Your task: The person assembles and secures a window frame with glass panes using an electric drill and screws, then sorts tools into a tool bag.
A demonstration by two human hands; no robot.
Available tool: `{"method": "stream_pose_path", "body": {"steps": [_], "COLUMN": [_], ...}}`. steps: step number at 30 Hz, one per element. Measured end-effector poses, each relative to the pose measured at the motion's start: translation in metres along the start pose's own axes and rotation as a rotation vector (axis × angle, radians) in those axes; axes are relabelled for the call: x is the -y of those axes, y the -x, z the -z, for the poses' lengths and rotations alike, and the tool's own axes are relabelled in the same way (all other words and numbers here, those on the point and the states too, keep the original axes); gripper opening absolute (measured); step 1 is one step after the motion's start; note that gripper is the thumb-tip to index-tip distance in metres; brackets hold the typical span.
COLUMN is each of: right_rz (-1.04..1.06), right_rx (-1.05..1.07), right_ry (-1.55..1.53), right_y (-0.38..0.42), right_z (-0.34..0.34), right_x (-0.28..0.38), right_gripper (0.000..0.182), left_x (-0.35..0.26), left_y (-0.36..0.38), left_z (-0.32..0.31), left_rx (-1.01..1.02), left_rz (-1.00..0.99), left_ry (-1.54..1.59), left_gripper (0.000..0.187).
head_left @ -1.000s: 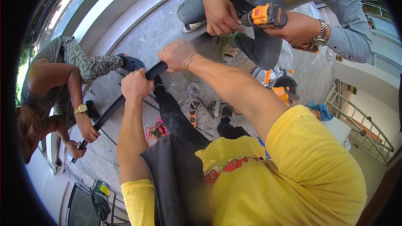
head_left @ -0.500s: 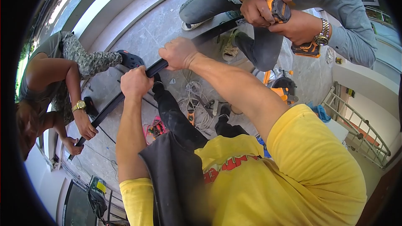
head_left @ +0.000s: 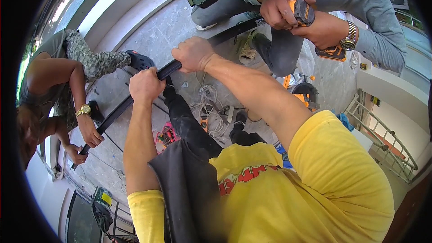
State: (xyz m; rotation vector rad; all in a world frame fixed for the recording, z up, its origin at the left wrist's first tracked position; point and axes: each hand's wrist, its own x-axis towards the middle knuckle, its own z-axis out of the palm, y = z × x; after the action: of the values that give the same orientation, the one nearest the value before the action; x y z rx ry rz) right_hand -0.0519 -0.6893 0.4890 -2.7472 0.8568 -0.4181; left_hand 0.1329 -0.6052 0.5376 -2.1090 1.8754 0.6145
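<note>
A long black bar (head_left: 234,33) runs slantwise across the view, from a co-worker at the lower left to another at the top right. My left hand (head_left: 146,84) is closed around its middle stretch. A little farther up, my right hand (head_left: 193,55) grips the same bar in a fist. At the left, a co-worker's hands (head_left: 91,135) hold the lower end. Beside the upper end, the other co-worker holds an orange and black cordless drill (head_left: 303,12); the drill's tip is hidden.
White cables (head_left: 209,103) lie tangled on the grey tiled floor (head_left: 146,31) near my feet. A pink bag (head_left: 166,135) with tools sits by my leg. Orange and black equipment (head_left: 306,94) stands to the right, and a metal ladder (head_left: 382,137) rests farther right.
Both my hands keep their grip and the bar barely shifts. The co-worker at the top has leaned in slightly, so a dark cap shows more and the hanging green-black device has moved left.
</note>
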Motion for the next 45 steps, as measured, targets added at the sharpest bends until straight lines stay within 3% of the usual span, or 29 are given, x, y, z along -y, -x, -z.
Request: {"method": "stream_pose_path", "body": {"steps": [11, 45], "right_rz": [0.01, -0.006], "right_rx": [0.021, 0.018], "right_ry": [0.008, 0.033], "right_y": [0.0003, -0.0003], "right_z": [0.0039, 0.0071], "right_x": [0.0009, 0.003], "right_gripper": [0.033, 0.04], "left_x": [-0.0004, 0.0], "left_y": [0.0013, 0.0008], "left_z": [-0.0004, -0.001], "left_rx": [0.006, -0.025], "left_rz": [-0.004, -0.022], "left_ry": [0.001, 0.007], "left_gripper": [0.025, 0.024]}}
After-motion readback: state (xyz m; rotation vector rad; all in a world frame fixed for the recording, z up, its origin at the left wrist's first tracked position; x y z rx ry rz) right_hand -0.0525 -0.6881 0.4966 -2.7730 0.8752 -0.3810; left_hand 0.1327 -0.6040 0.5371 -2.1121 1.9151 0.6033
